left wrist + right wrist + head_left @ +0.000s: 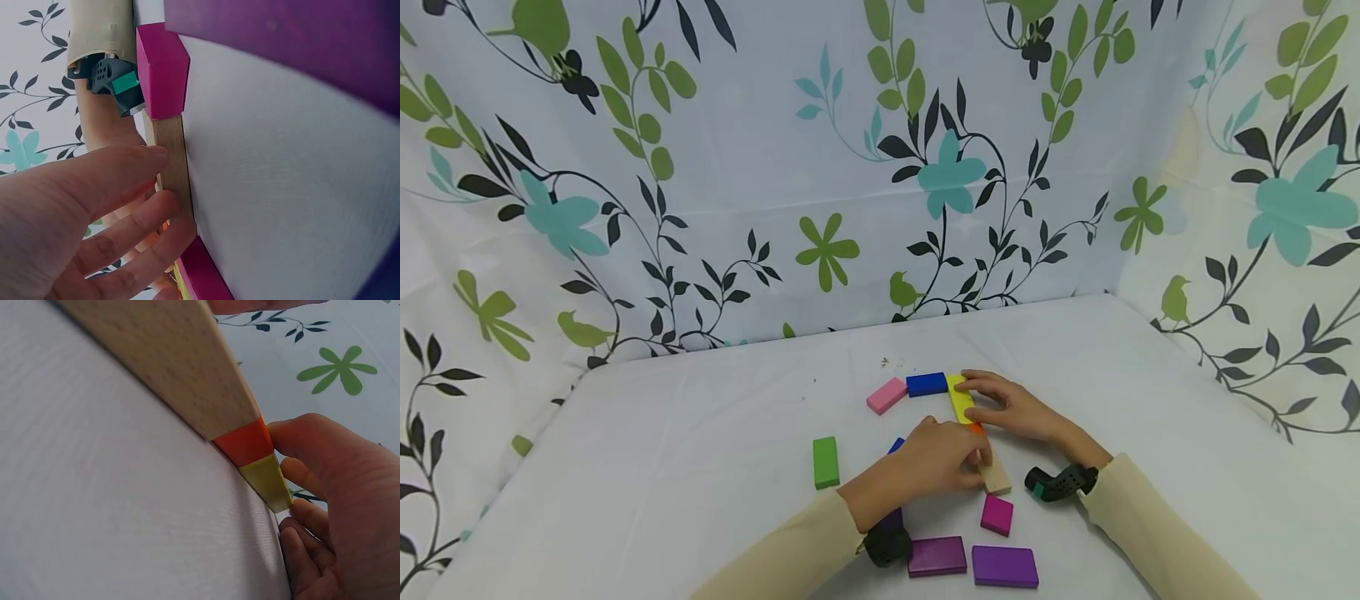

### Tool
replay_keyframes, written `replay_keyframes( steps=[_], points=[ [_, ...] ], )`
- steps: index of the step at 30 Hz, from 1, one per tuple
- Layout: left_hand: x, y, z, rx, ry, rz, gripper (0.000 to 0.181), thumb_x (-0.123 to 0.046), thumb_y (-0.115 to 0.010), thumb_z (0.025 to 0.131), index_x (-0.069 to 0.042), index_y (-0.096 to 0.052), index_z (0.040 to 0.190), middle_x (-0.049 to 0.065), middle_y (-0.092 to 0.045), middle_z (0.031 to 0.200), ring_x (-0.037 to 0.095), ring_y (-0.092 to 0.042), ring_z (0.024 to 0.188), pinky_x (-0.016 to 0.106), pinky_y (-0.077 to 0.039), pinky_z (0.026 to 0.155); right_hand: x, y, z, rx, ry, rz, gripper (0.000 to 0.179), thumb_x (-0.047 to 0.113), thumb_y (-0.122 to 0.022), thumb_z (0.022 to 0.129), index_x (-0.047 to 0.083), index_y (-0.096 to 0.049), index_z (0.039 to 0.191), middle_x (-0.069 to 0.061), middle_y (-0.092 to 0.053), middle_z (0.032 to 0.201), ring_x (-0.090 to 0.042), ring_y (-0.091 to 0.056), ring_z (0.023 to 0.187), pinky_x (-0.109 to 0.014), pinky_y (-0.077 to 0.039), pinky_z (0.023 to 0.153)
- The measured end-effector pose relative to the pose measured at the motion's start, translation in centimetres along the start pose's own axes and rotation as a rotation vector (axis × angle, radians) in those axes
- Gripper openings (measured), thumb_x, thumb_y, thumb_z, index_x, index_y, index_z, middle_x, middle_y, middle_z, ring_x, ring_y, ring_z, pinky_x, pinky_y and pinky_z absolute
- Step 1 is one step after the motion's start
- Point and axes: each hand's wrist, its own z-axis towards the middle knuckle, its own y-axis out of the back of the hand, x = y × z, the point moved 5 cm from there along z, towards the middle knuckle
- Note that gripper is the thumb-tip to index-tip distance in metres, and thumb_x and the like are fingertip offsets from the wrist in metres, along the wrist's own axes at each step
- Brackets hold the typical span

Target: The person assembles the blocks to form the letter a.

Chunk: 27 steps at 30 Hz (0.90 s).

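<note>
My left hand [936,458] is at a plain wooden block [996,477], its thumb and fingertips on the block in the left wrist view. My right hand [1018,408] holds a yellow block [958,400] between its thumb, near the close end, and fingers toward the far end. Between the yellow and wooden blocks sits an orange block [245,442], in line with both. A magenta block [997,515] stands at the wooden block's near end. Another magenta block [203,275] shows below the left fingertips in the left wrist view; the left hand hides it from the head view.
A blue block [927,384] and a pink block [887,396] continue from the yellow one's far end. Purple blocks [1004,567] [937,557] lie at the front. A green block [825,462] lies left; another blue block [896,446] is partly behind my left hand.
</note>
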Motion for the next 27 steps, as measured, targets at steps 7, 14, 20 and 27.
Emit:
replay_keyframes(
  steps=[7,14,20,27],
  points=[
    [-0.3,0.0,0.3,0.001,0.007,0.02,0.017,-0.031,-0.073,0.088,-0.023,-0.071,0.102,-0.013,-0.065,0.083,0.0,-0.056,0.082,0.045,-0.046,0.094,0.0,0.1,-0.1,-0.002,0.0,0.013,0.041,0.019,-0.065,0.093,0.007,-0.059,0.132,-0.018,-0.038,0.151,-0.041,-0.029,0.141,-0.064,-0.026,0.108],
    [-0.3,0.1,-0.1,-0.022,-0.008,0.03,0.013,-0.03,-0.07,0.09,-0.023,-0.071,0.1,-0.015,-0.067,0.087,-0.002,-0.057,0.085,0.037,-0.046,0.089,0.1,0.1,0.0,0.005,0.002,0.013,0.041,0.02,-0.065,0.094,0.007,-0.059,0.132,-0.019,-0.037,0.152,-0.042,-0.028,0.142,-0.064,-0.025,0.109],
    [-1.2,0.4,-0.6,0.036,-0.091,-0.074,0.012,-0.031,-0.07,0.09,-0.022,-0.071,0.099,-0.017,-0.065,0.086,-0.004,-0.054,0.081,0.032,-0.044,0.085,-0.3,0.1,0.1,0.008,-0.005,0.005,0.042,0.023,-0.066,0.093,0.009,-0.059,0.132,-0.017,-0.037,0.152,-0.041,-0.029,0.141,-0.065,-0.025,0.108],
    [-2.6,0.1,-1.3,0.148,-0.154,-0.102,0.026,-0.031,-0.073,0.088,-0.022,-0.069,0.112,-0.017,-0.062,0.089,-0.004,-0.051,0.081,0.026,-0.042,0.082,-0.1,0.1,0.0,0.011,0.013,0.005,0.043,0.024,-0.065,0.093,0.01,-0.059,0.133,-0.018,-0.037,0.152,-0.043,-0.029,0.141,-0.067,-0.024,0.107]
  ],
)
